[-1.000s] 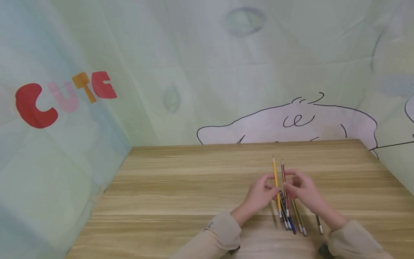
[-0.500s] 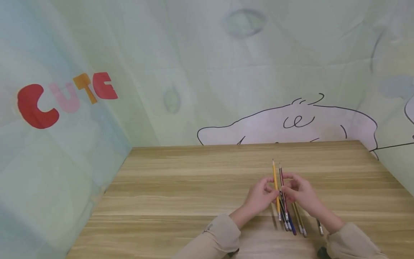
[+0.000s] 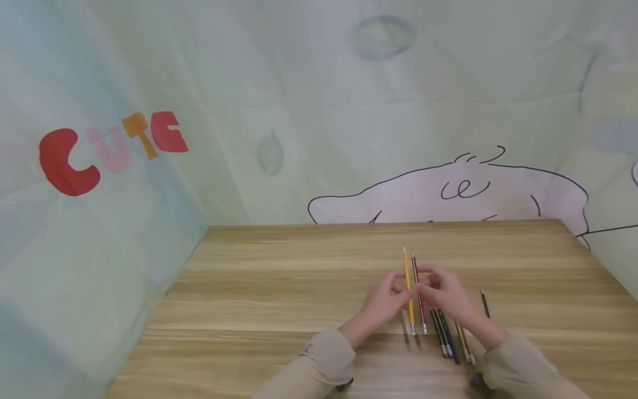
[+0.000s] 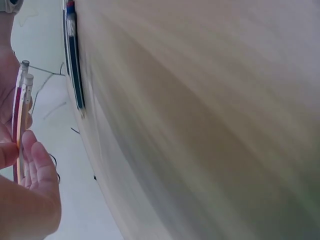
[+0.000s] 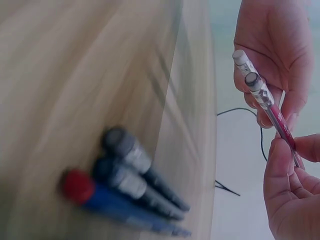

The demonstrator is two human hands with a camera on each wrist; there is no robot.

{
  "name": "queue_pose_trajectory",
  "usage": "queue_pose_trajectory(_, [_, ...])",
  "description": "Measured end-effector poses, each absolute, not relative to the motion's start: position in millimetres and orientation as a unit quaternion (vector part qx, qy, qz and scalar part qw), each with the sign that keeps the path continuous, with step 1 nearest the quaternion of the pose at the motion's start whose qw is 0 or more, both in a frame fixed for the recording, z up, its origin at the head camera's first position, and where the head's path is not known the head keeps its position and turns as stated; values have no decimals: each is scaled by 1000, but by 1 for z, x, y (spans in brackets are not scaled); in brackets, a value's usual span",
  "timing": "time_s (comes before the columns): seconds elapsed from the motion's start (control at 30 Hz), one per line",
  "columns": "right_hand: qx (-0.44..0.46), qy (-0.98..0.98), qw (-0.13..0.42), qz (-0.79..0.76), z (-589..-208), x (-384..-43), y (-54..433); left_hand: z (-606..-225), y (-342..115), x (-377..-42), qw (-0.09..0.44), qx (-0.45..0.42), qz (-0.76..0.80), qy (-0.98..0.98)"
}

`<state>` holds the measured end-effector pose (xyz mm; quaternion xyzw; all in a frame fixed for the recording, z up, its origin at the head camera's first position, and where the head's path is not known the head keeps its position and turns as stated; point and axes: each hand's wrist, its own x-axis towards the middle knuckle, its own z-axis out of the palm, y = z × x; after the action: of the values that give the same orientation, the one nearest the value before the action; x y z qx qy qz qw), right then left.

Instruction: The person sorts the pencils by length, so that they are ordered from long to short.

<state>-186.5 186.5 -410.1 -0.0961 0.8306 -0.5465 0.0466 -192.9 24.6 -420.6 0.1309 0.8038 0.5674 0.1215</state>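
Note:
My left hand pinches a yellow pencil, which points away from me with its eraser end nearer. Close beside it, my right hand holds a dark red pencil between thumb and fingers. The two pencils run nearly side by side above the table, their shadows falling on the wood. In the right wrist view the dark red pencil crosses in front of the yellow one, whose white eraser shows past it. Under my right hand lie dark pencils and a blue pencil with a red end.
Two gold pencils lie right of the dark ones, partly covered by my right wrist. Farther right, a dark pencil passes under the forearm. The wooden table meets a printed cloth backdrop at its back and left.
Both hands have shifted left together, carrying the yellow and dark red pencils away from the dark ones. The pencils on the table stay behind, and more of them shows.

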Motion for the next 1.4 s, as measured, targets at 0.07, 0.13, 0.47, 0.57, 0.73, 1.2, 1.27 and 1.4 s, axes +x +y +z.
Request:
queue_pose_trajectory(0.07, [-98, 831, 50, -545, -410, -190, 181, -421, 17, -195, 120, 127, 568, 805])
queue_pose_trajectory(0.13, [-99, 831, 51, -545, -409, -194, 175, -422, 8, -198, 117, 122, 571, 803])
queue_pose_trajectory(0.47, [-95, 837, 53, -536, -403, -215, 141, -421, -36, -216, 89, 95, 571, 811])
queue_pose_trajectory(0.57, [-97, 836, 60, -537, -403, -220, 129, -421, -49, -222, 82, 83, 572, 812])
queue_pose_trajectory(0.73, [-85, 837, 60, -537, -406, -229, 110, -422, -69, -231, 68, 63, 553, 828])
queue_pose_trajectory(1.2, [-62, 839, 64, -537, -412, -249, 67, -427, -110, -241, 77, 27, 487, 869])
queue_pose_trajectory(1.27, [-61, 837, 66, -540, -413, -252, 63, -427, -115, -242, 82, 26, 477, 875])
queue_pose_trajectory(1.4, [-66, 833, 66, -546, -416, -256, 55, -429, -124, -244, 90, 26, 457, 884])
